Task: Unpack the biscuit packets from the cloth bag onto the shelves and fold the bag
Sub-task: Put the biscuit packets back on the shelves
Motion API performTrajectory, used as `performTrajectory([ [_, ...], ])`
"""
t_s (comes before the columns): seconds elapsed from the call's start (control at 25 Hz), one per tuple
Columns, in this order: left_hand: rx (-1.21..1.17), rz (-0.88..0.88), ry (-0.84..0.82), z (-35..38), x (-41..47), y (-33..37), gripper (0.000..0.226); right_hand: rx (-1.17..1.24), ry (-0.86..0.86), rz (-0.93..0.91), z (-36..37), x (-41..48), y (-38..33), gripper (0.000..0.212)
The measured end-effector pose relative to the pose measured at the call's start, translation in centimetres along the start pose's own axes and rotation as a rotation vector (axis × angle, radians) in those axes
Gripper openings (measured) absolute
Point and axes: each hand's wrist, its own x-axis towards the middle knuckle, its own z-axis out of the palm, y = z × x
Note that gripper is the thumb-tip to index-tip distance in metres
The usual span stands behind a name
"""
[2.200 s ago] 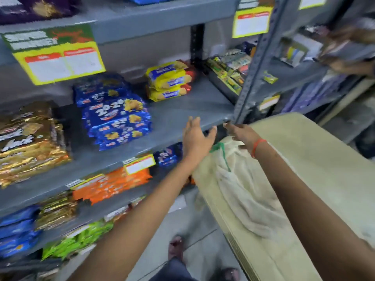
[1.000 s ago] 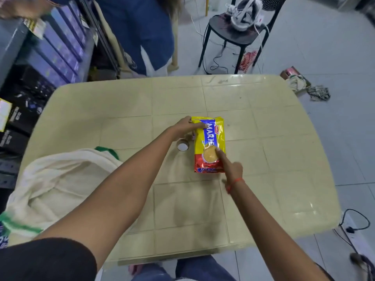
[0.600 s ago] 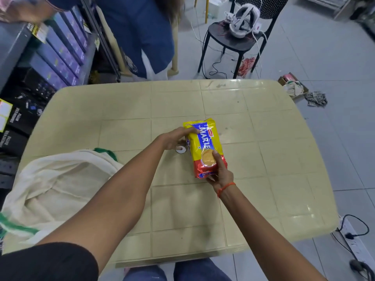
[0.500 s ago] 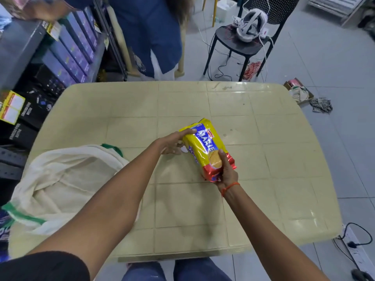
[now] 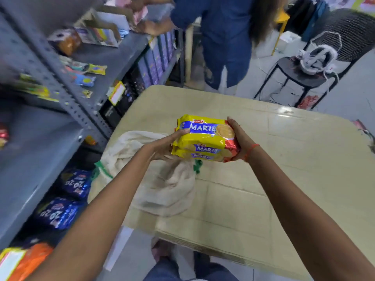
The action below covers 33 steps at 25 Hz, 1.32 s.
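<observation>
A stack of yellow, blue and red Marie biscuit packets (image 5: pixel 205 138) is held in the air above the table, between both hands. My left hand (image 5: pixel 162 147) grips its left end and my right hand (image 5: pixel 237 136), with a red thread at the wrist, grips its right end. Under the packets the cream cloth bag (image 5: pixel 162 179) with green trim lies crumpled on the beige table (image 5: pixel 284 169) near its left edge. The grey metal shelves (image 5: pixel 40 138) stand to the left.
Blue biscuit packets (image 5: pixel 60 211) and orange packets (image 5: pixel 30 258) fill the lower shelves. A person in blue clothes (image 5: pixel 223 37) stands beyond the table at the shelving. A black chair (image 5: pixel 308 72) carrying a white headset sits at the back right.
The packets went from lying on the table to being lifted in both hands, and now sit over the bag. My view has swung left, bringing the shelves into sight.
</observation>
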Motion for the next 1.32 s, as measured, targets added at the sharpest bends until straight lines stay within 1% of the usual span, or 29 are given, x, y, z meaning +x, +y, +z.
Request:
performTrajectory([
  [0.08, 0.007, -0.026, 0.075, -3.8, -3.4, -1.7, 0.09, -0.149, -0.061, 0.033, 4.7, 0.5, -1.0, 0.067],
  [0.16, -0.036, -0.045, 0.178, -6.9, -6.9, -3.5, 0.094, -0.244, -0.153, 0.044, 9.8, 0.6, -1.4, 0.074],
  [0.2, -0.082, -0.041, 0.24, -8.4, -8.5, -4.6, 0.098, -0.29, -0.206, 0.041, 12.5, 0.5, -1.5, 0.071],
  [0.28, -0.182, -0.037, 0.365, -10.8, -11.3, -6.5, 0.102, -0.361, -0.297, 0.005, 17.2, 0.5, -1.5, 0.053],
  [0.36, -0.291, -0.029, 0.498, -13.0, -14.3, -8.9, 0.094, -0.42, -0.378, -0.03, 22.4, 0.4, -1.4, 0.041],
  [0.44, -0.402, -0.026, 0.615, -15.0, -17.1, -11.3, 0.083, -0.461, -0.481, -0.048, 27.5, 0.3, -1.1, 0.037],
  [0.56, -0.554, -0.022, 0.767, -17.9, -20.7, -15.1, 0.079, -0.503, -0.658, -0.038, 34.7, -0.1, 0.0, 0.037],
  [0.6, -0.582, -0.018, 0.798, -18.7, -21.5, -16.0, 0.074, -0.517, -0.684, -0.036, 36.6, -0.2, 0.3, 0.037],
  [0.68, -0.646, 0.002, 0.843, -20.1, -22.6, -17.5, 0.064, -0.563, -0.675, -0.079, 40.6, -0.1, 0.9, 0.035],
  [0.76, -0.767, 0.042, 0.853, -21.4, -22.9, -18.6, 0.06, -0.615, -0.629, -0.154, 44.2, 0.5, 1.2, 0.039],
  [0.84, -0.861, 0.068, 0.865, -22.6, -22.9, -19.3, 0.064, -0.602, -0.617, -0.175, 47.2, 1.4, 1.7, 0.057],
  [0.88, -0.888, 0.079, 0.884, -23.2, -22.9, -19.5, 0.065, -0.59, -0.628, -0.185, 48.4, 1.8, 1.9, 0.061],
  [0.92, -0.904, 0.092, 0.91, -23.6, -22.9, -19.7, 0.064, -0.574, -0.638, -0.205, 49.4, 2.4, 2.2, 0.059],
  [0.96, -0.92, 0.107, 0.939, -24.1, -23.0, -19.8, 0.061, -0.557, -0.646, -0.231, 50.3, 3.0, 2.4, 0.051],
  [1.04, -0.969, 0.135, 0.982, -25.0, -23.0, -20.1, 0.049, -0.549, -0.656, -0.279, 51.8, 3.9, 2.6, 0.036],
  [1.08, -0.99, 0.138, 0.984, -25.2, -22.8, -20.2, 0.045, -0.565, -0.661, -0.288, 52.2, 4.3, 2.5, 0.034],
  [1.12, -1.003, 0.132, 0.976, -25.4, -22.6, -20.5, 0.045, -0.59, -0.668, -0.289, 52.6, 4.6, 2.5, 0.034],
  [1.2, -1.023, 0.105, 0.967, -25.5, -22.0, -20.9, 0.054, -0.645, -0.671, -0.294, 53.0, 5.2, 2.6, 0.036],
  [1.32, -1.05, 0.077, 1.003, -25.3, -21.3, -21.2, 0.061, -0.7, -0.678, -0.298, 53.3, 5.7, 2.4, 0.04],
])
